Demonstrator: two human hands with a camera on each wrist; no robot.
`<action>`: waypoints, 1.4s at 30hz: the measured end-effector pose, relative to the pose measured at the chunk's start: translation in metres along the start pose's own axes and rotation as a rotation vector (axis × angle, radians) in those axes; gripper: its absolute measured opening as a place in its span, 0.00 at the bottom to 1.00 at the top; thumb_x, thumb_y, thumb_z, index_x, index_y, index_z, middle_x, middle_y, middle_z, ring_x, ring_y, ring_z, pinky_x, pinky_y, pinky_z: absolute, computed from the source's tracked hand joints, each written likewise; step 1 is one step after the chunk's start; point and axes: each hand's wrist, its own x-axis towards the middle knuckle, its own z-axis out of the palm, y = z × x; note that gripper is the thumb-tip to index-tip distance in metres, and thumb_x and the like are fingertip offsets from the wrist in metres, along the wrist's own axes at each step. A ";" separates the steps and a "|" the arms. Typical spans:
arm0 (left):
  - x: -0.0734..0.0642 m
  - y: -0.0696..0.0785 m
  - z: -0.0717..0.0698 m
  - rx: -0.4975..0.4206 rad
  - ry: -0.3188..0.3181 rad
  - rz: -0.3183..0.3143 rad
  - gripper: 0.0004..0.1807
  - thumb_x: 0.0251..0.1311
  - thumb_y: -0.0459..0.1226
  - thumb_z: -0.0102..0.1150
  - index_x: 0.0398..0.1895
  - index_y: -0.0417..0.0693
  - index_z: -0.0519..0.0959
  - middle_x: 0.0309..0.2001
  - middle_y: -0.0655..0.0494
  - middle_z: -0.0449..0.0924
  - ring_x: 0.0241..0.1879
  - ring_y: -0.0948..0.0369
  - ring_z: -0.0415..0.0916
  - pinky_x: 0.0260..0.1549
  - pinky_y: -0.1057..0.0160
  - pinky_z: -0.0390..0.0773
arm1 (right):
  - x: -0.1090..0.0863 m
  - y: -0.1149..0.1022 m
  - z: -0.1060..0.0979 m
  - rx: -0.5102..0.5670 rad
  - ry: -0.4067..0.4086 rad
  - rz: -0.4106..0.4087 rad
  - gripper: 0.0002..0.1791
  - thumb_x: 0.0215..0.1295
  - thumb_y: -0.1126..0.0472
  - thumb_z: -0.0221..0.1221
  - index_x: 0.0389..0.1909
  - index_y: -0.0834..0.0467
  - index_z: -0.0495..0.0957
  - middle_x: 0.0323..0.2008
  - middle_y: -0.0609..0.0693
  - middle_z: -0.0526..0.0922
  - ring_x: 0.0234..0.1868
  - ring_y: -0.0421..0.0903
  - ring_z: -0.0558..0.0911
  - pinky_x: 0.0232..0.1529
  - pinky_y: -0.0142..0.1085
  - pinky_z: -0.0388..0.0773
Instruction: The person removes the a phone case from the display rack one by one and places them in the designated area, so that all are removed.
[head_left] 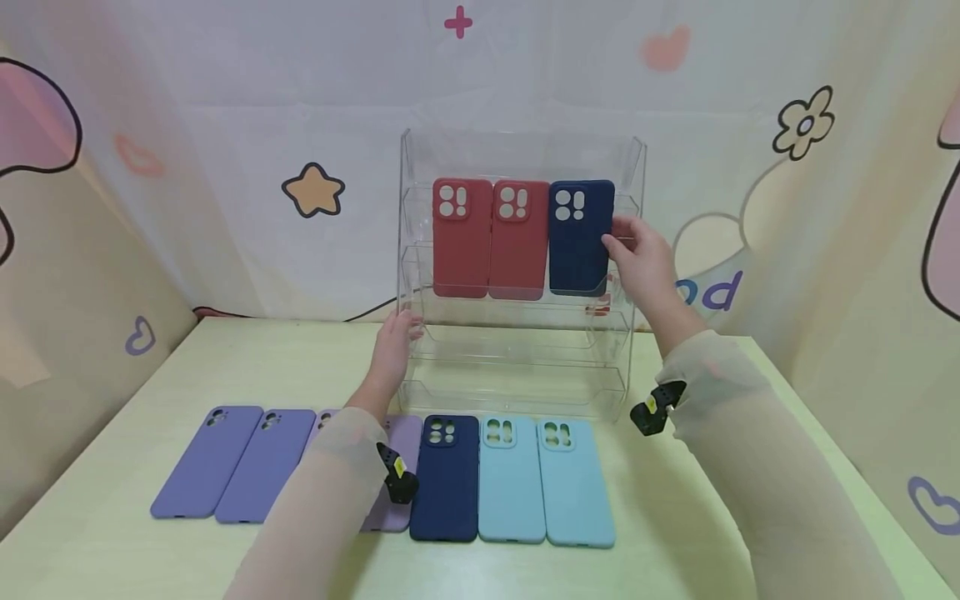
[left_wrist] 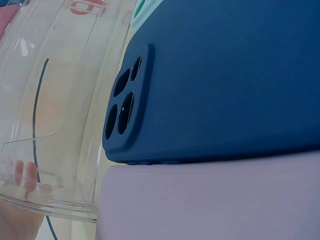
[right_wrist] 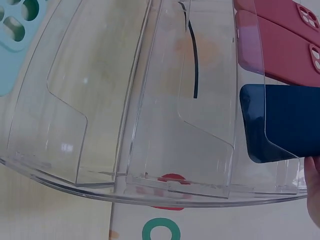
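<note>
Your right hand (head_left: 643, 258) pinches the right edge of a dark blue phone case with camera cutouts (head_left: 581, 258), thumb on the front, fingers round the side. That case stands near upright in an upper tier of the clear plastic tiered rack (head_left: 513, 362), just right of two red phone cases (head_left: 462, 258) in the same tier; its lower end sits behind the transparent front lip. Your left hand (head_left: 392, 346) is at the rack's left side, fingers close together against the plastic; can't tell whether they grip it.

On the pale wood-look table (head_left: 660, 533), in front of the rack, a row lies flat, left to right: two blue-violet phone cases (head_left: 210, 462), two lilac phone cases (head_left: 405, 442) partly hidden by your left sleeve (head_left: 315, 492), a second dark blue phone case (head_left: 445, 487), two light blue phone cases (head_left: 512, 487). Behind: white printed curtain (head_left: 225, 167), orange star left of rack.
</note>
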 end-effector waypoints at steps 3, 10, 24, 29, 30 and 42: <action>-0.001 0.000 0.001 0.005 0.005 0.001 0.29 0.68 0.52 0.29 0.59 0.42 0.67 0.59 0.43 0.68 0.56 0.50 0.68 0.57 0.44 0.61 | 0.001 0.000 -0.001 0.018 0.002 -0.004 0.19 0.70 0.61 0.50 0.60 0.61 0.68 0.54 0.57 0.74 0.55 0.50 0.74 0.55 0.39 0.71; -0.001 0.001 0.002 -0.010 0.014 0.012 0.28 0.68 0.50 0.30 0.61 0.41 0.66 0.58 0.43 0.69 0.55 0.49 0.69 0.57 0.44 0.61 | 0.003 -0.003 -0.004 0.042 0.035 -0.030 0.19 0.69 0.62 0.51 0.60 0.63 0.69 0.53 0.58 0.75 0.54 0.50 0.75 0.54 0.36 0.72; -0.001 0.000 0.001 -0.002 0.002 0.001 0.29 0.69 0.52 0.29 0.64 0.43 0.63 0.59 0.44 0.68 0.57 0.50 0.68 0.58 0.45 0.61 | 0.001 -0.017 -0.017 0.173 0.138 -0.095 0.17 0.67 0.66 0.53 0.55 0.66 0.71 0.46 0.55 0.76 0.46 0.41 0.78 0.49 0.31 0.74; 0.000 -0.002 0.001 0.002 0.004 0.008 0.30 0.69 0.52 0.29 0.64 0.41 0.63 0.59 0.44 0.68 0.57 0.50 0.68 0.59 0.44 0.60 | -0.001 -0.023 -0.023 0.240 0.136 -0.098 0.17 0.66 0.66 0.54 0.55 0.65 0.71 0.43 0.49 0.76 0.44 0.40 0.78 0.48 0.31 0.75; 0.000 -0.002 0.001 0.001 0.003 0.007 0.30 0.69 0.52 0.29 0.63 0.41 0.64 0.59 0.44 0.68 0.57 0.50 0.68 0.59 0.45 0.60 | -0.002 -0.024 -0.024 0.250 0.130 -0.095 0.18 0.66 0.66 0.54 0.55 0.65 0.71 0.42 0.48 0.76 0.44 0.40 0.77 0.48 0.31 0.75; -0.001 0.000 0.001 0.012 -0.008 0.002 0.31 0.68 0.53 0.27 0.64 0.42 0.62 0.60 0.45 0.68 0.57 0.51 0.68 0.58 0.45 0.60 | -0.023 -0.017 -0.032 0.210 0.021 0.000 0.20 0.67 0.60 0.54 0.58 0.63 0.70 0.48 0.54 0.76 0.46 0.43 0.76 0.48 0.30 0.74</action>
